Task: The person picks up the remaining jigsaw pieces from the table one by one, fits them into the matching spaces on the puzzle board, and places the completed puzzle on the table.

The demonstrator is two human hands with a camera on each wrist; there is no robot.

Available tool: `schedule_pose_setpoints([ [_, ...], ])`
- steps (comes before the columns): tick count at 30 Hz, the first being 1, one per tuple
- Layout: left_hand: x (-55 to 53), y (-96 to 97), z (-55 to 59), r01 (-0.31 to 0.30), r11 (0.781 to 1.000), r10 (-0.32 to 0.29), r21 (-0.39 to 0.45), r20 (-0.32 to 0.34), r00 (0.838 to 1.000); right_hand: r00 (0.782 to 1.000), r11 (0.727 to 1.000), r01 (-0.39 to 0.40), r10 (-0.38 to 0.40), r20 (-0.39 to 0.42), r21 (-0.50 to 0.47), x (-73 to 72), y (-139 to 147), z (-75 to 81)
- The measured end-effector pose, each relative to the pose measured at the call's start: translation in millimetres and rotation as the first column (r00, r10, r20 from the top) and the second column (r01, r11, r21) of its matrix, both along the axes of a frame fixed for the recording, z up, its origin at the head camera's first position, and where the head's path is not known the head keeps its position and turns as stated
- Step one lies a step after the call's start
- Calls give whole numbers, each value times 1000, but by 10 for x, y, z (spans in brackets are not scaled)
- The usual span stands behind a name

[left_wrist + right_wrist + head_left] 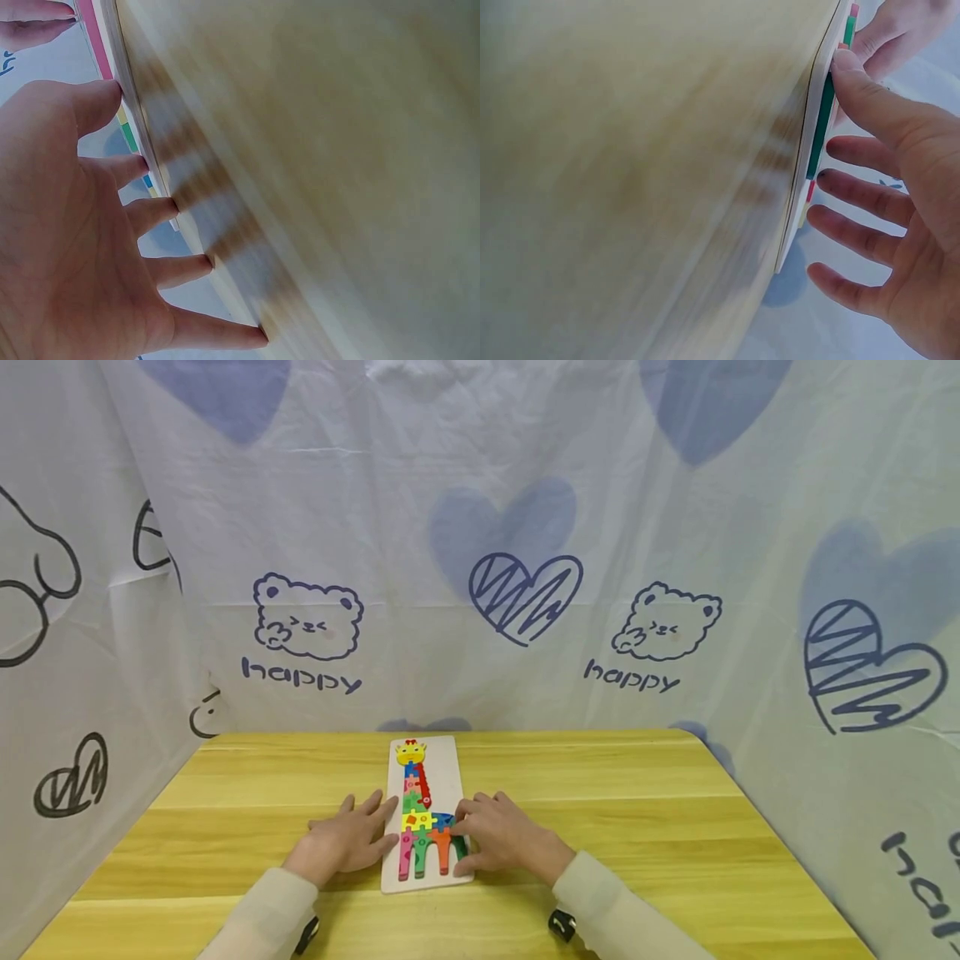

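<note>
A white puzzle board [442, 768] lies lengthwise on the table, bearing a giraffe of coloured, interlocking pieces with a yellow head [410, 753] at the far end. Along the board's left edge rests my left hand [345, 839], fingers spread, thumb tip at the edge in the left wrist view. My right hand [502, 835] reaches over the lower right side. In the right wrist view its thumb [866, 94] touches the near end of a dark green leg piece [823, 124], while the other fingers extend loosely. Its fingers partly cover the blue piece [442, 820] in the head view.
The wood-grain table [600, 810] extends to both sides of the board. Behind it hangs a pale curtain [420, 677] printed with hearts and bears, which also closes in the left and right sides. Black straps [562, 925] show under the sleeves.
</note>
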State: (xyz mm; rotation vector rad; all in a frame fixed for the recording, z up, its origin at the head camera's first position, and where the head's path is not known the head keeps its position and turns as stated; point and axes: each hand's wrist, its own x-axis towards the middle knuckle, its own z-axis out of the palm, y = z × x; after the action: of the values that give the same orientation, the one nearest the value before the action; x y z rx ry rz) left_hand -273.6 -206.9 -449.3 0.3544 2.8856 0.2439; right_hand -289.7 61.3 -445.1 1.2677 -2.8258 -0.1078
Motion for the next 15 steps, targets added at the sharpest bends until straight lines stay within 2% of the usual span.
schedule_pose_setpoints([
  [9, -9, -7, 24, -3, 1000, 3, -3, 0, 1000, 999, 999, -39, 39, 26, -12, -45, 14, -9],
  [15, -14, -6, 18, -5, 1000, 5, -3, 10, 1000, 998, 999, -27, 28, 48, -35, -72, 84, 4],
])
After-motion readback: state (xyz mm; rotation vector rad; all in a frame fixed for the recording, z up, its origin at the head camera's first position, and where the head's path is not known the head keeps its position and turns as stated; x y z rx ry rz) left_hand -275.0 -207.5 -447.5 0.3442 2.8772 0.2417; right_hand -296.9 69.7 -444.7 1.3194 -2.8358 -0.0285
